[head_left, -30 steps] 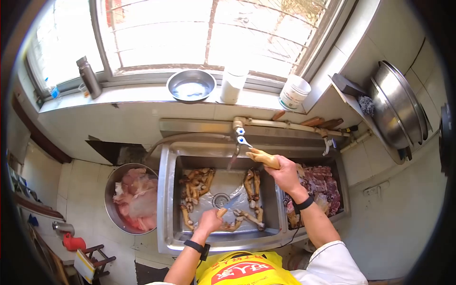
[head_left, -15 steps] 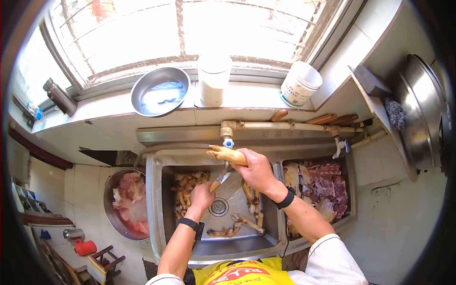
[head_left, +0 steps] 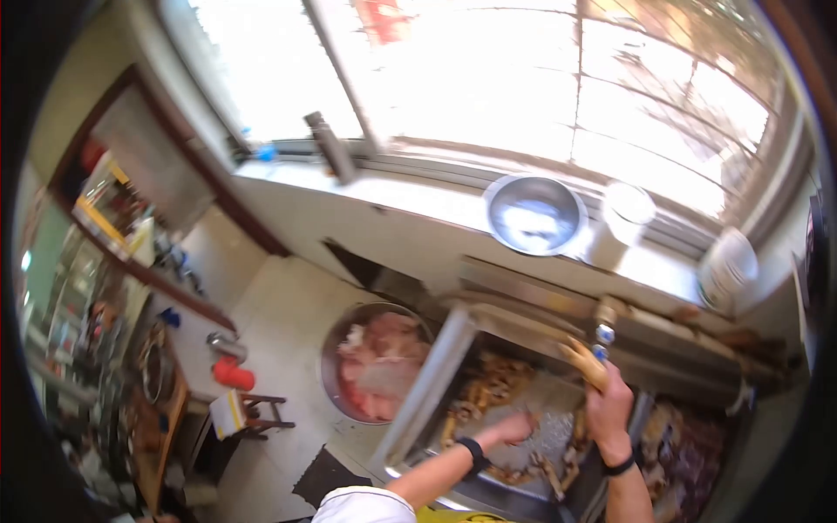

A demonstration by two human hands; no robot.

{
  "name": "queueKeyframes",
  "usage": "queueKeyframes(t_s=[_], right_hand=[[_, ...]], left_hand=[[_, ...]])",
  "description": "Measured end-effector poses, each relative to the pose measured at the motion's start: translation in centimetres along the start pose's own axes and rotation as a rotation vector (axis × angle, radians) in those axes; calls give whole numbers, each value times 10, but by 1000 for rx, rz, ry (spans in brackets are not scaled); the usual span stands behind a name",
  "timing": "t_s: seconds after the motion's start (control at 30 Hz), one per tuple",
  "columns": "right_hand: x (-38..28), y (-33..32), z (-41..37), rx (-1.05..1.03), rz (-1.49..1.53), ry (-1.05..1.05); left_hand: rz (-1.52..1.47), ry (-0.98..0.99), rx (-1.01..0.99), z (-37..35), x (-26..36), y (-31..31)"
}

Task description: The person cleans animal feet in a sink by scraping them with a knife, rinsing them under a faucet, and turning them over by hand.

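My right hand (head_left: pixel 610 403) is wrapped around a pale yellowish trotter (head_left: pixel 586 366), held up near the tap over the sink's back edge. Lower and to the left, my left hand (head_left: pixel 516 428) is closed above the left sink basin (head_left: pixel 475 342). It gripped a knife half a second ago; the blade is now lost in blur. More trotters (head_left: pixel 499 383) lie along the basin's left side, with others near the front and right. Water splashes at the basin's middle beneath the tap (head_left: pixel 604 333).
Left of the sink, a large metal pot (head_left: pixel 329 370) holds pale pink meat. The right basin contains dark red meat (head_left: pixel 689 453). A metal bowl (head_left: pixel 536 213) and white tubs (head_left: pixel 728 270) line the windowsill. A small stool (head_left: pixel 261 410) stands farther left.
My view has swung left and tilted, so the sink sits farther right and more room shows at left. The trotter stays in my right hand; my left hand is farther from it.
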State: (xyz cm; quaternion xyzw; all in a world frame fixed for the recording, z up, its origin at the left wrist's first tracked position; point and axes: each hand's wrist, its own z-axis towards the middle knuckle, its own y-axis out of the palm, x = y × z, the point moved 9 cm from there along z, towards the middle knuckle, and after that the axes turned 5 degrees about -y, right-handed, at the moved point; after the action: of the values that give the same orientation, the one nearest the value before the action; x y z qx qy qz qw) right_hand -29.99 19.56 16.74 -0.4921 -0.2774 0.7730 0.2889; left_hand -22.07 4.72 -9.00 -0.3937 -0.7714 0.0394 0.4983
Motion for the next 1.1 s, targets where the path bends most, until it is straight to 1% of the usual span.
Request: queueKeyframes(t_s=[0.03, 0.07, 0.1, 0.13, 0.17, 0.2, 0.27, 0.3, 0.33, 0.4, 0.43, 0.47, 0.5, 0.53, 0.57, 0.6, 0.63, 0.67, 0.7, 0.77, 0.8, 0.87, 0.97, 1.1], right_hand=[[-3, -4, -3, 13, 122, 27], [-8, -7, -9, 15, 241, 56], [-14, -16, -20, 81, 257, 72], [-14, -19, -36, 145, 270, 95], [16, -6, -63, 117, 321, 219], [48, 6, -95, 88, 362, 349], [54, 17, -145, 153, 376, 392], [1, 16, -140, -100, 482, 410], [-55, 13, -138, -356, 580, 425], [-11, 43, -181, -368, 479, 379], [-23, 38, -187, -342, 428, 392], [-25, 42, -192, -350, 424, 379], [-24, 54, -199, -403, 330, 338], [-32, 59, -201, -453, 235, 299], [-46, 60, -202, -401, 282, 250], [-48, 62, -206, -405, 278, 241], [-64, 62, -204, -403, 177, 170], [-81, 62, -201, -402, 79, 96], [-90, 60, -202, -456, 121, 141], [-112, 56, -201, -457, 135, 108], [-117, 56, -202, -450, 142, 88], [-115, 61, -209, -448, 185, 65], [-114, 64, -217, -435, 85, -53], [-124, 61, -216, -449, 111, -70]], left_hand=[[-506, -368, -91, -18, -28, 20], [-624, -429, -137, -24, -53, 48], [-750, -483, -190, -32, -78, 75], [-619, -440, -151, -44, -90, 82], [-489, -397, -121, -54, -94, 87], [-512, -397, -91, -64, -101, 92], [-446, -290, 133, -91, -106, 81], [-597, -386, 35, -108, -101, 82], [-609, -379, 50, -113, -102, 82], [-1355, -296, -23, -118, -101, 96], [-1367, -287, -9, -139, -79, 74], [-1386, -278, 54, -157, -56, 47], [-1401, -269, 113, -174, -38, 21], [-1408, -259, 115, -177, -34, 18], [-1421, -129, 134, -177, -22, 8], [-1429, 0, 155, -177, -11, -1], [-1392, 18, 129, -176, -10, 0], [-1398, 22, 146, -176, -12, -1], [-1418, 14, 163, -177, -16, 0], [-1445, 7, 193, -185, -22, -3], [-1489, 0, 167, -187, -24, 0], [-1543, -8, 158, -190, -30, 4], [-1696, -29, 108, -189, -37, 14], [-1759, -40, 142, -192, -38, 13]])
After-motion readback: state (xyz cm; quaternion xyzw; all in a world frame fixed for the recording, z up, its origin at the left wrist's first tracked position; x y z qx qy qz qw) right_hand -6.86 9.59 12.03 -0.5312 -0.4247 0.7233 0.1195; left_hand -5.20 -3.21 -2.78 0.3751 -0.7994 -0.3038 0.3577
